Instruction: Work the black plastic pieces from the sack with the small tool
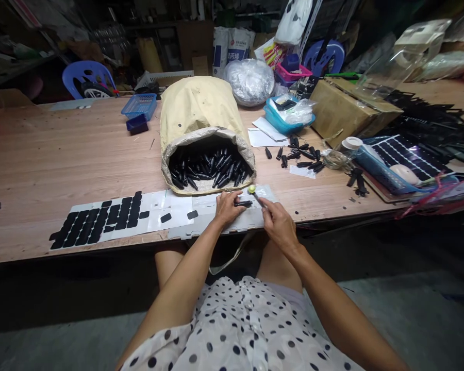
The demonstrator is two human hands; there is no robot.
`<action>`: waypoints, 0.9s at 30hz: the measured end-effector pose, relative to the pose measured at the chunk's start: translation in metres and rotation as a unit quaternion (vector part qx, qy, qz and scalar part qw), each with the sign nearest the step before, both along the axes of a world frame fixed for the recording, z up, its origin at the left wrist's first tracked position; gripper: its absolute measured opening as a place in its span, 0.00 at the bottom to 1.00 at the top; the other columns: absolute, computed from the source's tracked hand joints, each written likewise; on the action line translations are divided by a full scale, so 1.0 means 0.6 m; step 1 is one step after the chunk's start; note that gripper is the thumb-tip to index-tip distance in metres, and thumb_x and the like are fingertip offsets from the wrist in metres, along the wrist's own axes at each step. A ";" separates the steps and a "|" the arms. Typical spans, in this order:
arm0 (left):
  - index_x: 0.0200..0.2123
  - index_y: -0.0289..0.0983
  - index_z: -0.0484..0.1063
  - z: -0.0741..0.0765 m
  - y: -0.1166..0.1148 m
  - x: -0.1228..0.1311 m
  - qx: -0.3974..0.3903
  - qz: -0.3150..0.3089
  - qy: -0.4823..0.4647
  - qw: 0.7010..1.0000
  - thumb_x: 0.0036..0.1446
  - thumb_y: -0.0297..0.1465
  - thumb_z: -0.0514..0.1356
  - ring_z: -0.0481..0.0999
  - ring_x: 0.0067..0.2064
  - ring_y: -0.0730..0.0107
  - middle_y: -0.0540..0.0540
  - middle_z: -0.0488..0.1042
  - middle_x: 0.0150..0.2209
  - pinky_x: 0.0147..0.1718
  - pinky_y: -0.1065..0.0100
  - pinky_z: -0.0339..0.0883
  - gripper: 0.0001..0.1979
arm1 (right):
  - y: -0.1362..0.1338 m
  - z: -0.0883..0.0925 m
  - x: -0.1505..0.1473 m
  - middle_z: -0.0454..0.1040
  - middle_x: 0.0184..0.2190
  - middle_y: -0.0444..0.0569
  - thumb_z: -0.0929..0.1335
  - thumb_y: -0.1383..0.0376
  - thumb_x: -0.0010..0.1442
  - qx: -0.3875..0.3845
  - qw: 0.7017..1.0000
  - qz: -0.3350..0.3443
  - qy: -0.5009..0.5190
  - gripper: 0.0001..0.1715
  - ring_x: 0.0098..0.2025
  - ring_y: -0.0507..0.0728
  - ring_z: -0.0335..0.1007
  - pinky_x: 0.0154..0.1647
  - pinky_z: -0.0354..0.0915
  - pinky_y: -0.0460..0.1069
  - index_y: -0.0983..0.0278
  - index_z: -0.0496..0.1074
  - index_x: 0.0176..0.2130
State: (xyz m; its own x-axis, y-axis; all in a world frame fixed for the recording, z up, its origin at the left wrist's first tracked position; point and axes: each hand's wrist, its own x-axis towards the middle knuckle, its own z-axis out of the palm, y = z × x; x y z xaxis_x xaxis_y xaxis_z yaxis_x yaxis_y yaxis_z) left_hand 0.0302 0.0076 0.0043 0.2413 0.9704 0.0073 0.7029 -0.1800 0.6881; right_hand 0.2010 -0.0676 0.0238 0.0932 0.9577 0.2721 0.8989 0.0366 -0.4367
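At the table's front edge, my left hand [227, 207] is closed around a small black tapered part [243, 204], which lies sideways over a white sheet [212, 208]. My right hand [279, 221] grips the dark handle of a small hammer [252, 190], whose yellowish round head is tilted up just beyond the black part. Hammer and part look apart. Straight ahead, a cream sack [201, 105] lies with its mouth towards me, full of glossy black tapered parts [212, 167]. To the left, rows of black rounded patches [96, 221] sit on white backing.
Loose black parts [307, 153] are scattered at right, near a teal basket [290, 116] and a cardboard box [348, 111]. A blue tray [394, 170] stands farther right. Behind the sack are a blue basket [139, 105] and a clear plastic bundle [250, 82].
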 end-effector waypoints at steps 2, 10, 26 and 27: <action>0.50 0.45 0.79 0.002 -0.001 0.001 0.000 -0.006 0.007 1.000 0.52 0.32 0.68 0.70 0.51 0.55 0.48 0.79 0.43 0.55 0.54 0.60 0.19 | 0.025 0.005 0.023 0.75 0.43 0.51 0.60 0.66 0.68 0.002 0.999 -0.037 -0.013 0.25 0.44 0.58 0.71 0.41 0.64 0.48 0.54 0.74 0.59; 0.41 0.46 0.83 0.000 -0.005 0.001 0.013 -0.022 0.020 0.999 0.54 0.33 0.67 0.68 0.50 0.55 0.47 0.79 0.41 0.55 0.51 0.60 0.10 | 0.101 -0.029 0.084 0.69 0.37 0.53 0.64 0.69 0.64 -0.044 0.984 -0.153 -0.076 0.23 0.38 0.59 0.62 0.33 0.53 0.49 0.58 0.78 0.54; 0.51 0.45 0.78 -0.076 -0.210 -0.079 -0.018 -0.182 0.115 0.976 0.66 0.36 0.54 0.80 0.45 0.58 0.41 0.79 0.45 0.46 0.60 0.75 0.16 | 0.100 -0.041 0.072 0.69 0.40 0.57 0.61 0.68 0.65 -0.027 0.977 -0.152 -0.149 0.23 0.42 0.62 0.63 0.33 0.51 0.51 0.62 0.75 0.56; 0.50 0.45 0.78 -0.085 -0.214 -0.085 -0.066 -0.127 0.153 0.978 0.65 0.33 0.54 0.81 0.46 0.57 0.42 0.80 0.45 0.47 0.59 0.75 0.15 | 0.100 -0.041 0.072 0.70 0.40 0.57 0.61 0.68 0.65 -0.027 0.977 -0.152 -0.149 0.23 0.42 0.62 0.63 0.33 0.50 0.51 0.62 0.75 0.56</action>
